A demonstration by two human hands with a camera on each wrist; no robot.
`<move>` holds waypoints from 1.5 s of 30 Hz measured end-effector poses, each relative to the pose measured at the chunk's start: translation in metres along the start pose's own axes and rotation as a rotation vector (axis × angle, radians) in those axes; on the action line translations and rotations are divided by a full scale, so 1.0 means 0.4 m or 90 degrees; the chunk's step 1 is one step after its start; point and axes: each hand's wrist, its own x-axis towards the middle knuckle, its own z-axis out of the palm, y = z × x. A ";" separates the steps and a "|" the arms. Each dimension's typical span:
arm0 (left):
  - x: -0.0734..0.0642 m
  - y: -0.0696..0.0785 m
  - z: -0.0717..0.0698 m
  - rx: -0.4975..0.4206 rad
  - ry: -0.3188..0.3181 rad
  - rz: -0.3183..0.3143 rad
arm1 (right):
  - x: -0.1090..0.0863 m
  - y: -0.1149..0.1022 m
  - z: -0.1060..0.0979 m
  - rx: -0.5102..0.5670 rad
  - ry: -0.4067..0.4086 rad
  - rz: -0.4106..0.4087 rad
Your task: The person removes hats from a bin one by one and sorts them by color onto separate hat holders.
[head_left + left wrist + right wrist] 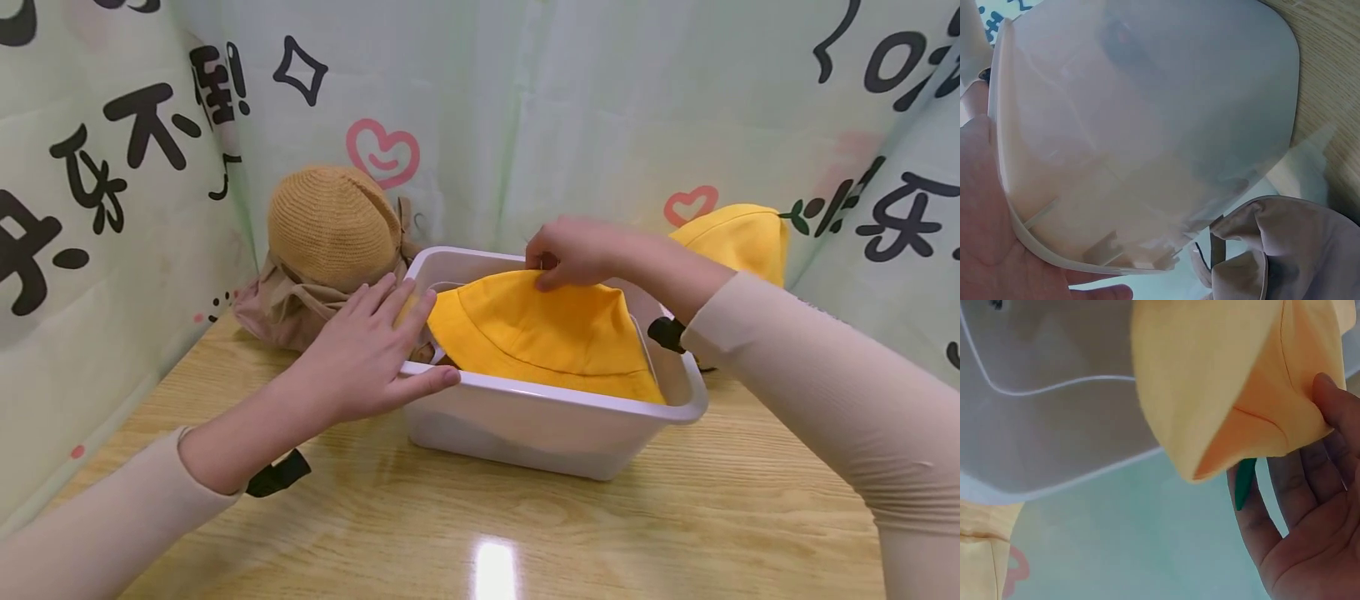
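Note:
A yellow bucket hat (551,325) lies tilted inside a white plastic bin (517,433), its brim toward the near wall. Its crown is pinched between the thumb and fingers of my right hand (581,248). The right wrist view shows a small green leaf-like tab (1245,484) at the top of that hat (1210,369). My left hand (371,354) rests with straight fingers at the bin's left corner, thumb along the near rim. In the left wrist view the palm (985,219) lies beside the rim. Below the hat, the bin's contents are mostly hidden.
A tan knitted hat (333,225) sits over brownish-pink cloth (281,312) at the bin's back left. Another yellow hat (742,242) with a green sprout stands behind its right end. The bin stands on a wooden table (360,508); a printed curtain (480,108) hangs behind.

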 end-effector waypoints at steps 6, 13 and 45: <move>-0.002 0.000 -0.004 0.004 -0.002 0.000 | -0.028 0.000 -0.049 0.017 0.041 -0.004; -0.005 -0.002 -0.007 -0.001 -0.009 0.001 | -0.060 0.013 -0.086 0.024 0.082 -0.008; 0.002 -0.004 -0.002 0.038 0.006 0.013 | -0.218 0.057 -0.214 0.085 0.390 0.065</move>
